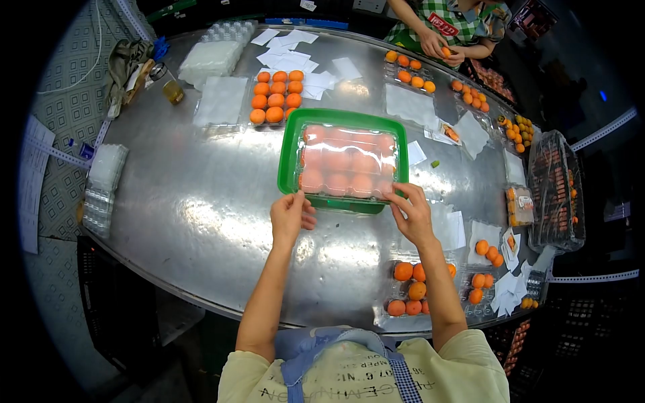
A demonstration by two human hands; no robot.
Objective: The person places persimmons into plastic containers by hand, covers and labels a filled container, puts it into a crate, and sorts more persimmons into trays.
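Observation:
A clear plastic clamshell (349, 161) full of orange fruit lies with its lid down inside a green tray (289, 144) at the middle of the metal table. My left hand (291, 216) is at the near left corner of the clamshell, thumb and forefinger closed on its edge. At the near right corner my right hand (408, 209) has its thumb and fingertips on the clamshell's edge. Behind the tray, to the left, stands an open clamshell (275, 97) of orange fruit in rows.
Stacked clamshells (215, 50) stand back left, more (106, 181) at the left edge. Paper slips (285, 54) lie behind. A jar (172, 91) is at left. Part-filled trays (416, 290) stand near right. Across the table a person (440, 40) holds a fruit.

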